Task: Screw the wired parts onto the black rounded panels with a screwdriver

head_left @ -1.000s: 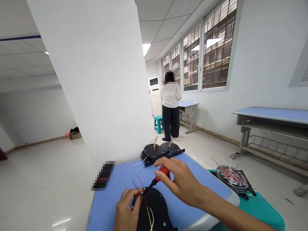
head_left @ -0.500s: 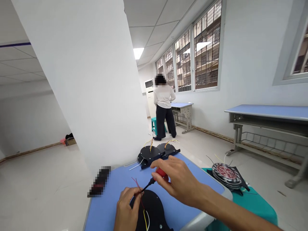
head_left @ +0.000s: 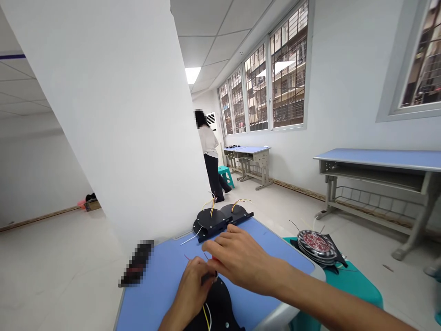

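Observation:
My right hand (head_left: 237, 259) is curled round a red-handled screwdriver (head_left: 214, 260) whose handle barely shows under the fingers. Its dark tip (head_left: 207, 277) points down at a black round plate (head_left: 217, 303) on the blue table (head_left: 161, 280). My left hand (head_left: 195, 289) rests on that plate, fingers pinched beside the tip, near thin red, yellow and white wires (head_left: 206, 316). What the left fingers pinch is hidden.
Two more black round plates with wires (head_left: 220, 218) lie at the table's far edge, a blurred dark object (head_left: 136, 264) at its left. A stack of round parts (head_left: 315, 243) sits on a teal stool. A white pillar stands close ahead. Another person (head_left: 210, 154) walks near distant desks.
My right hand has dropped lower and closer to my left, covering most of the red handle. The view has swung right. The distant person has turned and stepped left.

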`<control>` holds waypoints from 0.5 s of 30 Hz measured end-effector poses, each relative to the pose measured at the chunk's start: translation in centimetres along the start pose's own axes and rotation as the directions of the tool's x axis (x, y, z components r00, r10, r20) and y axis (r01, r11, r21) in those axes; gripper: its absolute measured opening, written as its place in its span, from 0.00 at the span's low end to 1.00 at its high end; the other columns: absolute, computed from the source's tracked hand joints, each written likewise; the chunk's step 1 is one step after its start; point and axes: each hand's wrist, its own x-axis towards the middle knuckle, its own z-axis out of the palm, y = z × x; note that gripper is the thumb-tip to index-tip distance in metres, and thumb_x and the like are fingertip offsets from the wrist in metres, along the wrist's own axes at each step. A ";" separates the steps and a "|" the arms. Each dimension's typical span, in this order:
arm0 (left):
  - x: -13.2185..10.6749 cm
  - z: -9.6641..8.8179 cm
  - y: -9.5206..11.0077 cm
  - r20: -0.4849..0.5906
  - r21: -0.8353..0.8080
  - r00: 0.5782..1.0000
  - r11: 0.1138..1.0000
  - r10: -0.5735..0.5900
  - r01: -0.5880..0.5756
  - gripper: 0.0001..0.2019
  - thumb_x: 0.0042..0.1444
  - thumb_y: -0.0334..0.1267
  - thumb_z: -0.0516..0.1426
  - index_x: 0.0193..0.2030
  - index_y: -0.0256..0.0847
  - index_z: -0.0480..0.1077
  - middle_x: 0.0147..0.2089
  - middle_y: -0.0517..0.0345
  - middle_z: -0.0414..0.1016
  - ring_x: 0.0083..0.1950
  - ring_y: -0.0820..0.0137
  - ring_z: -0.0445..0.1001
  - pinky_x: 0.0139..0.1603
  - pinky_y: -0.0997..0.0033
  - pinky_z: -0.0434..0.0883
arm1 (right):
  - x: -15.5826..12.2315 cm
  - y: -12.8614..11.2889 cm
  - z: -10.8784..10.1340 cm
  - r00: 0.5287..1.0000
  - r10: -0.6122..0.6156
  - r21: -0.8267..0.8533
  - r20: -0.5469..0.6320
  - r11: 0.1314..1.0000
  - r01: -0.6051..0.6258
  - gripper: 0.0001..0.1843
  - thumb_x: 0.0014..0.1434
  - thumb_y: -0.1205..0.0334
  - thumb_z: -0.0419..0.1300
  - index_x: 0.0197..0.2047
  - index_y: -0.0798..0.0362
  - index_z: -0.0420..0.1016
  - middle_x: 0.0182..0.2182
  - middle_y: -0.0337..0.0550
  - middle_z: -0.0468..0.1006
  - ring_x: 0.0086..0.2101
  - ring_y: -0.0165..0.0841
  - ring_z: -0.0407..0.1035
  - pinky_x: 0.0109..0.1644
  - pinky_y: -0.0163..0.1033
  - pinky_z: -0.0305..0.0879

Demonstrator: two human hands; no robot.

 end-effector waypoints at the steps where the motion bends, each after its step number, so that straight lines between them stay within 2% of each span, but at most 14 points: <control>1: 0.3 0.3 -0.1 0.033 0.026 0.999 1.000 0.014 -0.015 0.09 0.52 0.27 0.54 0.32 0.44 0.75 0.38 0.57 0.76 0.44 0.63 0.72 0.48 0.61 0.68 | 0.2 0.1 0.6 1.000 0.009 -0.006 0.020 1.000 -0.009 0.03 0.64 0.65 0.54 0.38 0.53 0.69 0.27 0.38 0.78 0.29 0.31 0.70 0.34 0.39 0.48; 7: 1.3 1.3 -0.3 0.107 0.087 0.993 0.995 0.043 -0.053 0.13 0.46 0.25 0.56 0.33 0.46 0.78 0.46 0.54 0.77 0.52 0.56 0.69 0.54 0.49 0.64 | 0.7 0.8 3.3 0.996 0.030 -0.014 0.084 0.999 -0.029 0.05 0.64 0.65 0.53 0.37 0.53 0.68 0.28 0.40 0.79 0.30 0.32 0.72 0.34 0.39 0.48; 15: 1.4 2.0 -1.1 0.147 0.070 0.987 0.995 0.063 -0.073 0.13 0.45 0.23 0.56 0.30 0.46 0.75 0.43 0.58 0.79 0.52 0.58 0.71 0.62 0.41 0.54 | 1.3 1.1 4.4 0.990 0.052 0.011 0.130 0.998 -0.054 0.05 0.65 0.63 0.53 0.43 0.54 0.69 0.30 0.41 0.80 0.31 0.34 0.74 0.36 0.39 0.51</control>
